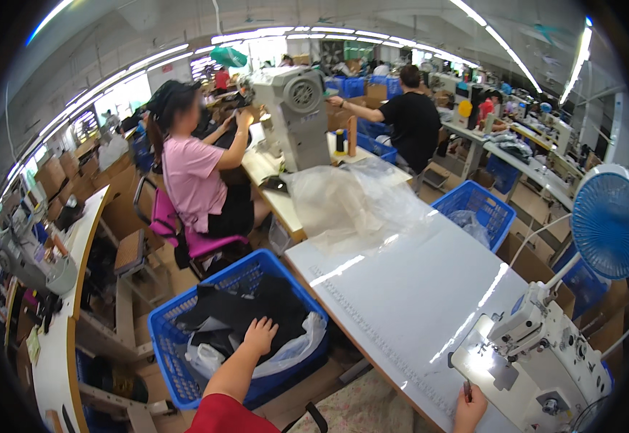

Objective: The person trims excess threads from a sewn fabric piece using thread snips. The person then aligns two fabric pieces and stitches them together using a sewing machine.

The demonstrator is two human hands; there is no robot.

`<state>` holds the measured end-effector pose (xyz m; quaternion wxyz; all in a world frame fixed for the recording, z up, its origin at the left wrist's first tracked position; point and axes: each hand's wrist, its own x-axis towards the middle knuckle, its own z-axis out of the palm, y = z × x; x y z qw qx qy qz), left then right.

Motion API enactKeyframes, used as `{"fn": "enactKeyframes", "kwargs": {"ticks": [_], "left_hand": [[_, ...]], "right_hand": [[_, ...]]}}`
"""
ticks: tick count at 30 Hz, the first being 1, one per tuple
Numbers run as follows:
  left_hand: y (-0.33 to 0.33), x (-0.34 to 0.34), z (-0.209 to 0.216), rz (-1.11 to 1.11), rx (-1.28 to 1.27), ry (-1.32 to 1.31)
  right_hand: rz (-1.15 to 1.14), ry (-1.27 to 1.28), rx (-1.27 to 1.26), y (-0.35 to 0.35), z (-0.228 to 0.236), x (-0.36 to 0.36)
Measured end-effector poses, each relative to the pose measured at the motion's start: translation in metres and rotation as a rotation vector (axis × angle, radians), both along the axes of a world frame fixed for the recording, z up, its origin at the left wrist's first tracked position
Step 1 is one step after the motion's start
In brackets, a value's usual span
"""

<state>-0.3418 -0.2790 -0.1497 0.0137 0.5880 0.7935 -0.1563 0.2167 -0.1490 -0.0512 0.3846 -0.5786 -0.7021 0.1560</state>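
My left hand (261,336) reaches into a blue plastic basket (164,361). Its fingers are spread, resting on dark fabric pieces (220,307) that lie in a loose heap. A white plastic bag (307,343) lines part of that basket, beside the cloth. Near the front edge of the white table (408,303), my right hand (471,410) has its fingers closed round a small dark tool (467,392), too small to name exactly. Just beyond that hand stands a white sewing machine (545,346), its lamp lighting the plate under the head.
Crumpled clear plastic sheeting (358,206) covers the table's far end. A blue fan (606,224) stands at the right, above another blue basket (484,209). A co-worker in pink (192,166) sits at the far left by a tall grey machine (293,115); another wears black (415,119).
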Motion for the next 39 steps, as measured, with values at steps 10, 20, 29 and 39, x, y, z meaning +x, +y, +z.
{"fn": "enactKeyframes", "kwargs": {"ticks": [10, 20, 29, 39], "left_hand": [[0.020, -0.024, 0.033, -0.009, -0.142, -0.215], [0.051, -0.077, 0.119, 0.490, 0.665, -0.192], [0.114, 0.025, 0.387, -0.122, 1.372, -0.447], [0.162, 0.177, 0.280, -0.927, 0.919, -0.418]], "right_hand": [[-0.033, 0.029, 0.002, -0.009, 0.006, 0.001], [-0.109, 0.101, 0.039, -0.011, 0.026, -0.011], [-0.058, 0.109, 0.008, -0.016, 0.034, -0.011], [-0.038, 0.199, -0.034, -0.014, 0.032, -0.007]]}}
